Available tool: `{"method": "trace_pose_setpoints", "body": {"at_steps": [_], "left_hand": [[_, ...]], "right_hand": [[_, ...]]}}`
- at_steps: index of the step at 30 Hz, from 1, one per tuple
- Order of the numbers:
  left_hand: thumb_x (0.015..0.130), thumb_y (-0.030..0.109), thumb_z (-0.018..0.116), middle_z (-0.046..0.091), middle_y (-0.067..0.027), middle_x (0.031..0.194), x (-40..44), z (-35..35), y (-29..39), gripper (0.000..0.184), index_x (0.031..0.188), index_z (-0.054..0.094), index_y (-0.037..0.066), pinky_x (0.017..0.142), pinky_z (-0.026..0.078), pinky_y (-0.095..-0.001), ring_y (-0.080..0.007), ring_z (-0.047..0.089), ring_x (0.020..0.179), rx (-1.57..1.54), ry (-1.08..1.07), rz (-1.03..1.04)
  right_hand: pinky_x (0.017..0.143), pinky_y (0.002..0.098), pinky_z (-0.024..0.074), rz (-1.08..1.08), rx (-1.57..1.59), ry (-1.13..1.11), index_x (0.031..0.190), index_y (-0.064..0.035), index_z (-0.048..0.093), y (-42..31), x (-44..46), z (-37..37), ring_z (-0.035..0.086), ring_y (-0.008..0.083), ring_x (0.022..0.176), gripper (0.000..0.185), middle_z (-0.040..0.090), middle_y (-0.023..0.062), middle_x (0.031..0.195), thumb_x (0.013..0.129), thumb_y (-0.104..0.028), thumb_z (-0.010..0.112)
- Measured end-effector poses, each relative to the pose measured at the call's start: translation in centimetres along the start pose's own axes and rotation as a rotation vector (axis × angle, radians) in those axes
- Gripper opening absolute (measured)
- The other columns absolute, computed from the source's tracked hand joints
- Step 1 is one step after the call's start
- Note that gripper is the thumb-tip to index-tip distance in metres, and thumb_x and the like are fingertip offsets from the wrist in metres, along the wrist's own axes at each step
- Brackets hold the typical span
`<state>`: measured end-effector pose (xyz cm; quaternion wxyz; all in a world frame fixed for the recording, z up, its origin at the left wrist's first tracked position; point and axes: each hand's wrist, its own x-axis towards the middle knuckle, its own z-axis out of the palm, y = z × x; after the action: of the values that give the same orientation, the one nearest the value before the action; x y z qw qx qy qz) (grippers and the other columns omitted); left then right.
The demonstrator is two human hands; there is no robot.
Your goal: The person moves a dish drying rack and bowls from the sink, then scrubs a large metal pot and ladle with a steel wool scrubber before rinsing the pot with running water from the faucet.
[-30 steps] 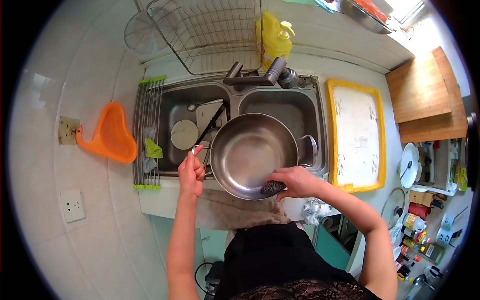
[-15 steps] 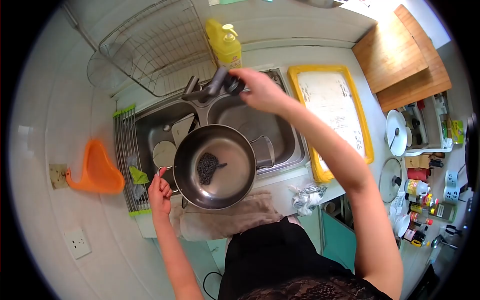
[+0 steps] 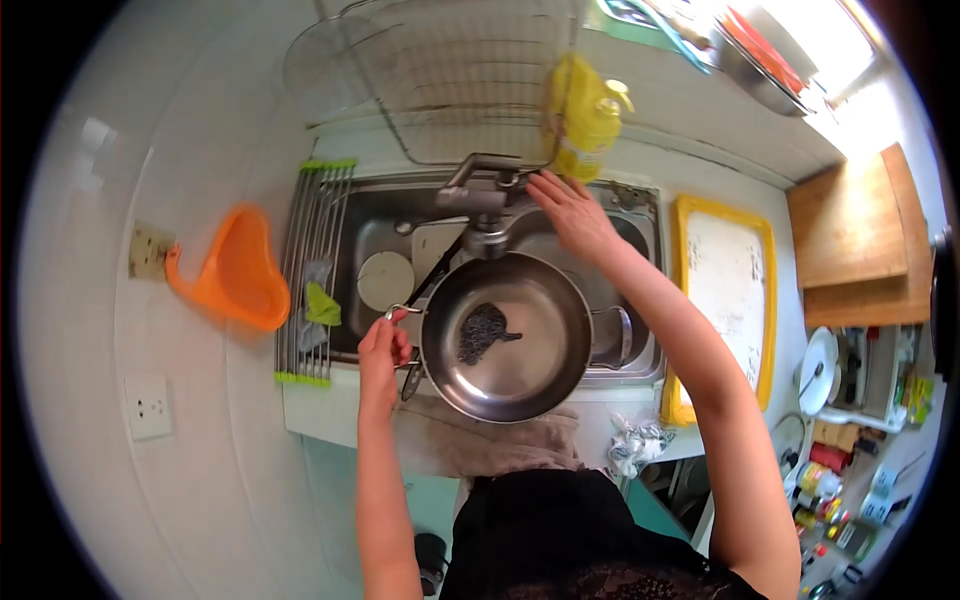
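A wide steel pan [image 3: 540, 370] rests over the front of the double sink, with a dark scrubber [image 3: 482, 333] lying inside it. My left hand [image 3: 384, 348] is closed on the pan's left handle. Beyond the pan, my right hand [image 3: 572, 215] has its fingers stretched out beside the grey faucet [image 3: 485, 200]; whether the fingertips touch it I cannot tell. The faucet head points toward me, over the pan's far rim. A white lid-like disc [image 3: 386, 280] lies in the left basin.
A wire rack [image 3: 460, 90] and yellow bottles [image 3: 590, 130] stand behind the sink. A green-ended roll-up rack [image 3: 315, 270] spans its left side. To the right are a yellow-edged board [image 3: 724, 300] and wooden boards [image 3: 850, 225]. A brown cloth [image 3: 500, 437] hangs in front.
My right hand let go of the scrubber, which now lies in the pan, and reached to the faucet. The faucet head has swung from the right to over the pan's far rim.
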<state>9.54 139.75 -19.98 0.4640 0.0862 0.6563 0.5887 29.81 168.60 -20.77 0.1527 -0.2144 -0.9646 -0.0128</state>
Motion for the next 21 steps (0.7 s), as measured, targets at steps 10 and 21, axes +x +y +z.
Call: {"method": "trace_pose_setpoints", "body": {"at_steps": [10, 21], "left_hand": [[0.081, 0.004, 0.05, 0.054, -0.0091, 0.108, -1.6, 4.9, 0.9, 0.025, 0.105, 0.055, 0.006, 0.093, 0.032, -0.0363, -0.0256, 0.045, 0.108, 0.855, 0.214, 0.731], [0.092, 0.03, 0.043, 0.06, -0.0055, 0.087, 5.5, 14.3, -1.4, 0.031, 0.098, 0.058, 0.004, 0.066, 0.043, -0.0232, -0.0109, 0.054, 0.076, -0.428, -0.118, -0.227]], "right_hand": [[0.102, 0.0398, 0.0335, 0.175, 0.072, -0.204, 0.117, -0.0001, 0.05, 1.1, -1.4, 0.3, 0.041, 0.0286, 0.121, 0.048, 0.046, 0.0131, 0.129, 0.07, 0.0, 0.053], [0.043, 0.0257, 0.0369, 1.127, 1.657, 0.199, 0.089, -0.0031, 0.058, -13.8, 0.2, 1.7, 0.045, 0.0108, 0.049, 0.023, 0.054, 0.0031, 0.066, 0.088, -0.02, 0.043]]}}
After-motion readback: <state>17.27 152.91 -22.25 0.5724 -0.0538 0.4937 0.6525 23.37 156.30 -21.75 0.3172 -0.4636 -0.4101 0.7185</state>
